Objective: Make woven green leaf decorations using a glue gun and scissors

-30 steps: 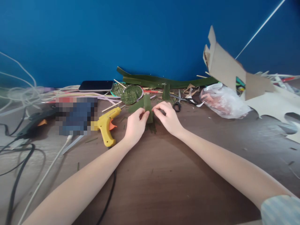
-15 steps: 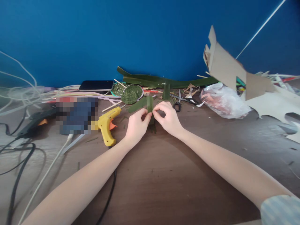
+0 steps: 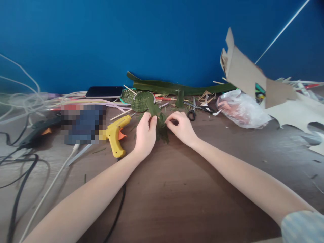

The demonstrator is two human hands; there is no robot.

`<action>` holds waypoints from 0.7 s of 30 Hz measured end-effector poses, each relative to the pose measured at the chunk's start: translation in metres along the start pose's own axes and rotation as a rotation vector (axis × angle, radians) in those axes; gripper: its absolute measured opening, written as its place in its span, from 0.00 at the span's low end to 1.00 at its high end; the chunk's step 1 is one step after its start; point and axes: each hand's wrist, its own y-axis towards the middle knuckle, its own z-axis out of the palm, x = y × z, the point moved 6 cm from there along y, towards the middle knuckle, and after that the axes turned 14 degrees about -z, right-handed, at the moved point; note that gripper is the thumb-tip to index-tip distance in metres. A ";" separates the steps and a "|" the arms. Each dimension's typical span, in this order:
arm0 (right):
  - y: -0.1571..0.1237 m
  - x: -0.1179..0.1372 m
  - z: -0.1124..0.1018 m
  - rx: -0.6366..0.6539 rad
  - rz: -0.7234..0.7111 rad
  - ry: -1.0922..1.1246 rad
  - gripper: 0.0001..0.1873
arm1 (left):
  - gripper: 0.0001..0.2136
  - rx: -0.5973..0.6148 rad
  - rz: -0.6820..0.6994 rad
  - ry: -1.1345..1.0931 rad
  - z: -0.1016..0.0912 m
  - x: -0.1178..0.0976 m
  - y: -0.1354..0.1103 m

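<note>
My left hand (image 3: 146,134) is closed in a pinch on a green leaf strip (image 3: 153,106), which leans up and to the left from the fingertips. My right hand (image 3: 182,129) faces it a short way to the right, thumb and forefinger pressed together; whatever is between them is too small to make out. Dark green leaf scraps (image 3: 163,130) lie on the table below and between the two hands. Just behind the strip is a round woven green disc (image 3: 140,102), partly covered by it.
A yellow glue gun (image 3: 115,136) lies left of my left hand, its black cord running forward. Scissors (image 3: 192,109) rest behind my right hand. Long leaves (image 3: 164,87) line the blue wall. A plastic bag (image 3: 243,109) and cut cardboard (image 3: 245,72) stand right; a phone (image 3: 104,91) lies back left.
My hands have drawn apart, the left one shifting left. The leaf strip, upright between both hands before, now tilts left in my left hand. My right hand has hardly moved.
</note>
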 end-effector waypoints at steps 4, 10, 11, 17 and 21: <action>-0.001 -0.003 0.007 0.052 0.000 -0.097 0.06 | 0.10 0.003 -0.006 -0.001 0.000 0.000 0.000; -0.002 -0.006 0.007 0.017 0.038 -0.090 0.07 | 0.10 0.017 -0.024 -0.023 0.001 0.001 0.002; -0.002 -0.007 0.006 -0.006 0.058 -0.071 0.10 | 0.10 0.030 -0.037 -0.017 0.002 0.003 0.002; -0.004 -0.006 -0.002 -0.117 0.074 0.012 0.23 | 0.10 0.083 -0.066 0.043 0.007 0.006 0.004; -0.001 0.011 -0.009 -0.110 -0.087 0.068 0.06 | 0.11 0.087 -0.051 0.096 0.007 0.002 0.003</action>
